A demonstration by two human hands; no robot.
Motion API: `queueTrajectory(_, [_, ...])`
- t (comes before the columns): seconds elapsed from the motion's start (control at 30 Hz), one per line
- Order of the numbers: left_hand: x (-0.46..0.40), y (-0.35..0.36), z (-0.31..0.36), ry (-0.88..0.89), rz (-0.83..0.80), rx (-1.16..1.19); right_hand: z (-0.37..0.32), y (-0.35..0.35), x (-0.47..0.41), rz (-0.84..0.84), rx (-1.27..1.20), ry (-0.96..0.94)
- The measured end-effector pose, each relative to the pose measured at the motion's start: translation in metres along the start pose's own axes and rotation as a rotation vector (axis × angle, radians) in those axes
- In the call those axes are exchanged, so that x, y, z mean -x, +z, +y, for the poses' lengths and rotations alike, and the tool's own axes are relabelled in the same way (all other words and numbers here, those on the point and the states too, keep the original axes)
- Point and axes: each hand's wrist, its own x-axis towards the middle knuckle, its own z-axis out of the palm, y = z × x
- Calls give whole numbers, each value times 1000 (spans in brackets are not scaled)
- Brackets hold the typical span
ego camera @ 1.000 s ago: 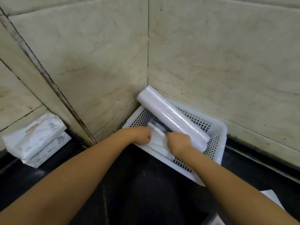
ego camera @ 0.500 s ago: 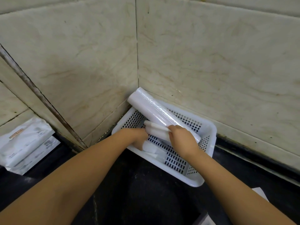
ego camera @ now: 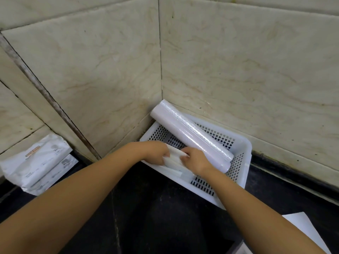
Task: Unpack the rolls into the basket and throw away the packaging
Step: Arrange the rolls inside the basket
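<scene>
Beige marble-look wall tiles (ego camera: 238, 61) meet in a corner and fill the upper part of the view, above a dark, nearly black stone surface (ego camera: 156, 217) that carries everything else. A white perforated plastic basket (ego camera: 244, 162) sits on the surface pushed into that corner, its rim close to both walls. A long white roll wrapped in shiny clear film (ego camera: 190, 134) lies slantwise in the basket, its upper end propped on the rim at the corner and its lower end down inside near the right wall of the basket. Well apart, at the left against the wall, a stack of white printed plastic packets (ego camera: 38, 162) leans on the surface. At the lower right edge lies a flat white sheet (ego camera: 304, 228), partly cut off. Both bare forearms reach in from the bottom. The left hand (ego camera: 157, 153) and the right hand (ego camera: 195, 160) meet over the near side of the basket, each with its grip closed on a smaller white roll in thin wrapping (ego camera: 174, 157), which they hold between them just above the basket floor. Further pale rolls (ego camera: 176, 171) lie beneath it, blurred.
</scene>
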Motion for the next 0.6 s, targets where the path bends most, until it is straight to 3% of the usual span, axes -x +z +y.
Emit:
queueTrajectory(0.13, [-2,-2,-4,26,29,4,12,-5,-1,-327,-477,360])
queueTrajectory(0.2, [-9,2,-2,2,79,-23,20,-9,2,-391,-536,467])
queueTrajectory(0.37, [-31,22,1,-54,144,-144,20,-10,6,-344,-7,212])
queueTrajectory(0.5, [-41,24,-2,-51,42,-111,11,-33,17,-432,209,120])
queueTrajectory(0.6, [-47,22,4,-104,-59,-69,2,-47,28,-278,206,19])
